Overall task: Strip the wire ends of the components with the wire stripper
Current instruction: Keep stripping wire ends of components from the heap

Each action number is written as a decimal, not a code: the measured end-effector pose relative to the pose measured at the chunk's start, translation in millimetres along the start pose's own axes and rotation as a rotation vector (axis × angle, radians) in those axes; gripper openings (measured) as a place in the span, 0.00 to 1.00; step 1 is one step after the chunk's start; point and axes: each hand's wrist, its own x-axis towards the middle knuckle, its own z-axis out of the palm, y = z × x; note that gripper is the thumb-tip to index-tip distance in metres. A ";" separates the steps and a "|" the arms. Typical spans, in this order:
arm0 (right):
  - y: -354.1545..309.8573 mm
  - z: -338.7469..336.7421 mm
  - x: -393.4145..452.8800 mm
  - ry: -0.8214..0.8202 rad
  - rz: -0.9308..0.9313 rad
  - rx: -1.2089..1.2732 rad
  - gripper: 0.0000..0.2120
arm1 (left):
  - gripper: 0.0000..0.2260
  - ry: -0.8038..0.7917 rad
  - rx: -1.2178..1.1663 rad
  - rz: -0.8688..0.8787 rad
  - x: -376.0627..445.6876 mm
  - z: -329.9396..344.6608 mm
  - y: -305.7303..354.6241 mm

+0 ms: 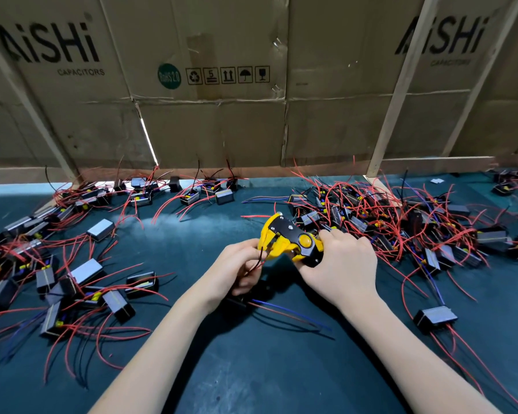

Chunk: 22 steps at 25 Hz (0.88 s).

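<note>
A person's left hand (237, 270) is pinching a thin black-and-red wire end (260, 258) and feeding it into the head of a yellow-and-black plastic wire stripper (290, 240), which the right hand (338, 264) is gripping by its handles above the dark green bench mat (251, 369). The black box-shaped component (237, 303) is lying beneath the left hand; fed too deep or askew, the blades risk nicking the conductor.

the right hand (340, 264) grips a yellow-and-black wire stripper (290, 239) over the green table (266, 369). the left hand (237, 271) pinches a thin black wire (260, 258) at its jaws. wired components (371, 216) lie heaped on both sides, cardboard (210, 130) behind.
</note>
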 end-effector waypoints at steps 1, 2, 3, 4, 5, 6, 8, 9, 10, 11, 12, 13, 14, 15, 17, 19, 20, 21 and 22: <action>1.2 0.7 0.1 -0.013 0.003 -0.015 0.22 | 0.14 0.001 0.009 0.005 -0.8 1.0 0.6; 2.1 1.1 0.4 -0.023 0.010 -0.019 0.22 | 0.16 0.011 0.018 0.014 -1.5 2.6 1.1; 2.2 1.3 0.6 -0.030 0.023 -0.017 0.22 | 0.16 0.028 0.024 0.027 -1.9 4.4 1.0; 1.5 1.1 1.3 -0.046 0.042 -0.015 0.23 | 0.16 0.053 0.019 0.033 -1.4 5.9 1.4; 0.2 0.5 1.9 -0.082 0.057 -0.007 0.25 | 0.18 0.086 0.011 0.033 -0.4 6.6 1.1; -0.9 -0.3 3.0 -0.132 0.063 0.022 0.28 | 0.21 0.126 0.004 0.023 1.0 6.8 1.0; 0.1 -1.2 3.7 -0.246 0.039 0.122 0.34 | 0.23 0.214 -0.031 -0.013 3.3 4.6 1.0; 2.1 -1.6 2.6 -0.280 0.012 0.153 0.36 | 0.22 0.265 -0.057 -0.035 4.0 1.7 0.1; 4.4 -2.1 1.2 -0.282 -0.009 0.162 0.36 | 0.20 0.314 -0.081 -0.057 4.5 -1.8 -0.9; 7.2 -2.5 0.4 -0.264 -0.013 0.162 0.35 | 0.19 0.349 -0.095 -0.076 4.8 -5.8 -1.7; 9.6 -2.2 0.2 -0.244 -0.008 0.156 0.33 | 0.20 0.360 -0.096 -0.090 4.8 -9.1 -2.2; 11.0 -1.4 0.0 -0.239 -0.012 0.138 0.32 | 0.20 0.351 -0.087 -0.098 4.8 -11.1 -3.0; 10.8 -0.1 -0.3 -0.244 -0.030 0.109 0.30 | 0.21 0.328 -0.073 -0.103 4.9 -11.3 -3.2; 9.7 1.2 -0.8 -0.248 -0.051 0.083 0.27 | 0.21 0.303 -0.056 -0.102 4.5 -10.4 -3.2; 6.8 3.8 -1.6 -0.239 -0.057 0.065 0.23 | 0.20 0.262 -0.041 -0.089 3.4 -7.3 -2.3; 7.9 6.1 -1.6 -0.203 -0.004 0.052 0.25 | 0.18 0.247 -0.040 -0.046 1.9 -4.6 -1.0; 10.1 6.8 -0.2 -0.179 0.040 0.034 0.26 | 0.15 0.266 -0.039 -0.023 1.4 -3.2 0.1; 13.1 6.8 1.6 -0.157 0.089 0.016 0.27 | 0.15 0.300 -0.035 -0.004 1.3 -2.9 0.3; 16.9 6.6 3.2 -0.135 0.132 0.013 0.28 | 0.17 0.335 -0.031 0.016 1.7 -3.3 -0.6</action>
